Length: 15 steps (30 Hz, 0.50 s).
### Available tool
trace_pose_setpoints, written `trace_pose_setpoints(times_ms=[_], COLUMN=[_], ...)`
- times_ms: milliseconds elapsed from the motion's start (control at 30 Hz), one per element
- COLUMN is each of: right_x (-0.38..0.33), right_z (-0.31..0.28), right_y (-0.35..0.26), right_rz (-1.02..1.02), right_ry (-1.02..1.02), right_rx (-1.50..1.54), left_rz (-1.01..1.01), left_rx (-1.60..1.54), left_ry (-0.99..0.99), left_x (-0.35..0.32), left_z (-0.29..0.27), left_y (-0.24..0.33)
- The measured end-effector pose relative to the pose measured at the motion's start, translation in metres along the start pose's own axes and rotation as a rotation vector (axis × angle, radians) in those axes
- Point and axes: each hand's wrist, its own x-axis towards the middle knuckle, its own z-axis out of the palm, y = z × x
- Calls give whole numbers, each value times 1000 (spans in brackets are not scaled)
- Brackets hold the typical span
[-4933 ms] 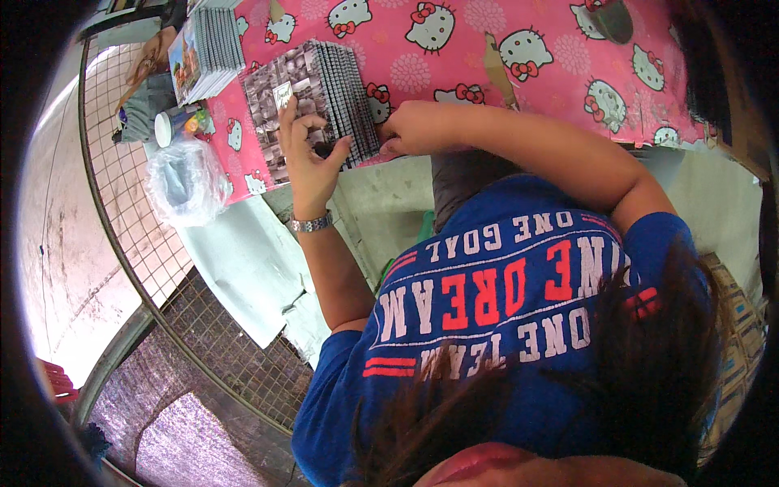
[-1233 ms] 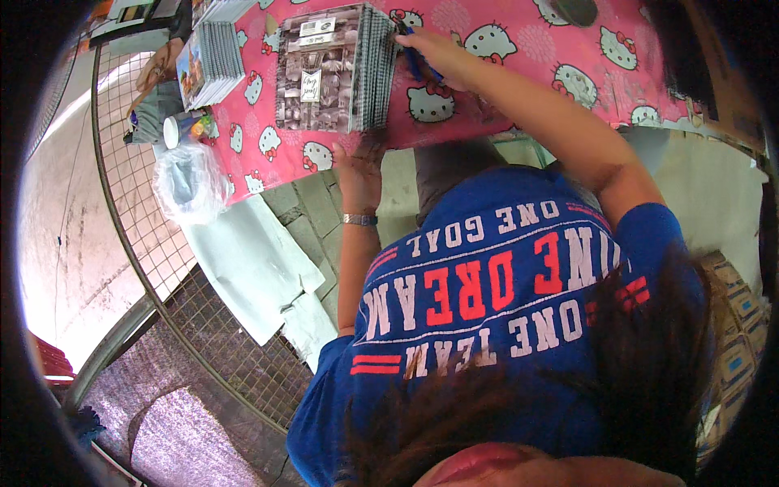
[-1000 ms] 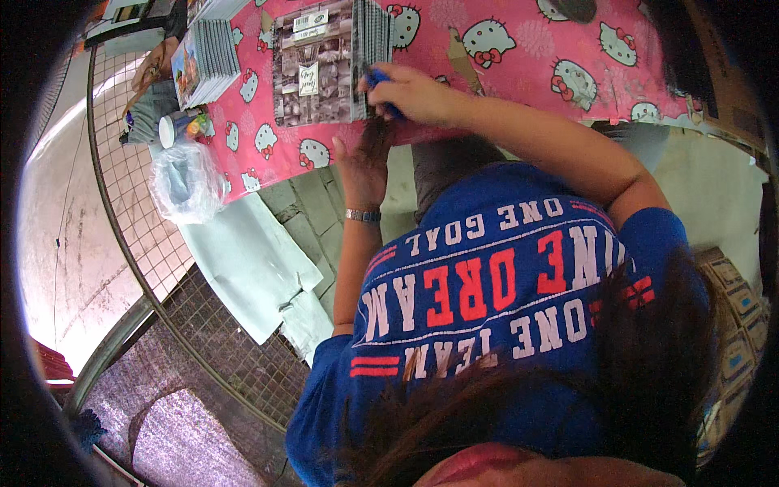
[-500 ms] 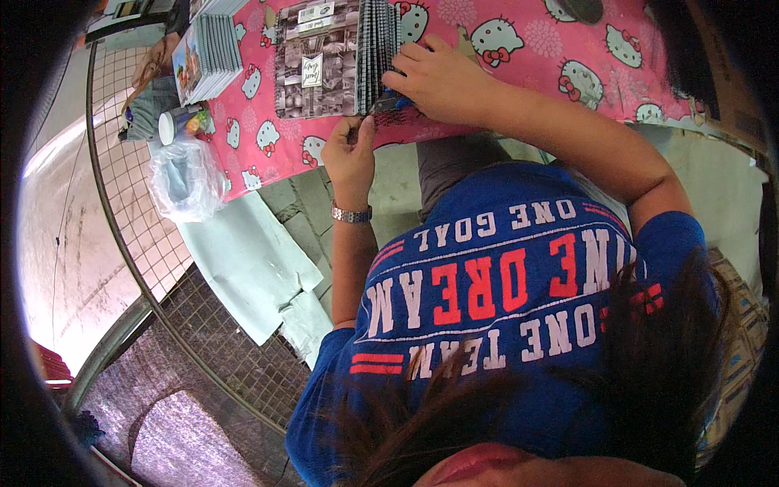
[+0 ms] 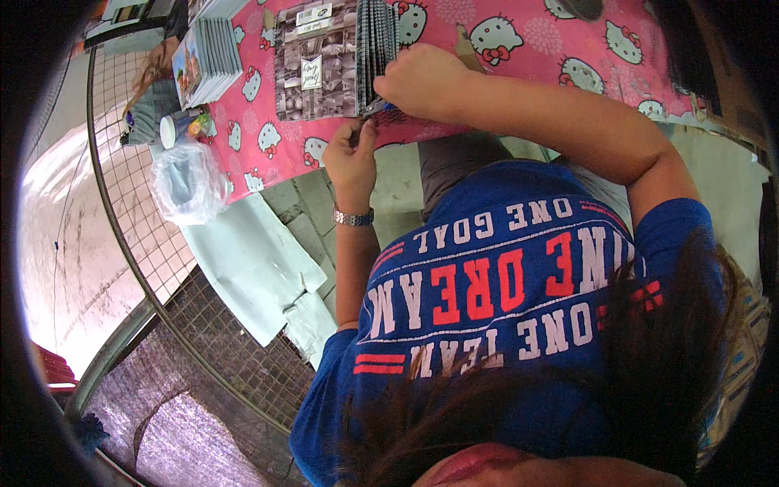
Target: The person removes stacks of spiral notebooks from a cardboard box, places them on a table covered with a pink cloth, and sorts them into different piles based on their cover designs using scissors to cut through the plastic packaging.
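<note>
A stack of spiral-bound notebooks [image 5: 329,85] with a black-and-white photo-collage cover lies on the table, its dark coils along the right side. At the near end of the coils, my left hand [image 5: 351,166] has thumb and forefinger pinched together; what lies between them is too small to make out. Just right of the coils, my right hand [image 5: 426,85] is closed around small pliers [image 5: 378,106] with blue on the handle. Their metal tip points at the notebook's near right corner, close to my left thumb. My right fingers hide most of the tool.
A pink cartoon-cat cloth [image 5: 276,158] covers the table. Another notebook stack [image 5: 219,69] stands at the left, near a white-lidded jar [image 5: 168,131] and a clear plastic bag [image 5: 188,188]. Beside the table runs a wire mesh panel [image 5: 122,162]. A dark object [image 5: 584,8] lies at the far edge.
My right hand has turned over and shifted slightly left, with its fingers now curled tighter and the back showing. My left hand has barely moved and keeps its pinch.
</note>
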Motion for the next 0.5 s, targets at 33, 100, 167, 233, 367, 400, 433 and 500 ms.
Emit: trace_pose_setpoints(times_ms=[33,100,167,233,367,400,433,500], right_x=[-1,-7,-14,-12,-6,-3,-1,0], right_z=[4,14,22,25,22,18,12,5], right_y=[3,11,21,23,15,13,12,11], right_rz=[-4,-30,-71,-98,-120,-76,-33,22], right_ry=[27,172,409,463,336,202,69,-93], right_rx=[-6,-72,-192,-226,-218,-151,-84,-9], left_rz=[-7,-73,-113,-125,-132,-127,-122,-123], left_rx=[2,-149,-204,-166,-175,-150,-126,-43], left_ry=[-3,2,-7,-39,-40,-34,-27,-33], left_x=[0,-1,-1,-2,-2,-1,-1,-1], left_z=[0,1,0,0,2,3,3,1], left_y=[2,1,-3,-6,1,-2,-3,1])
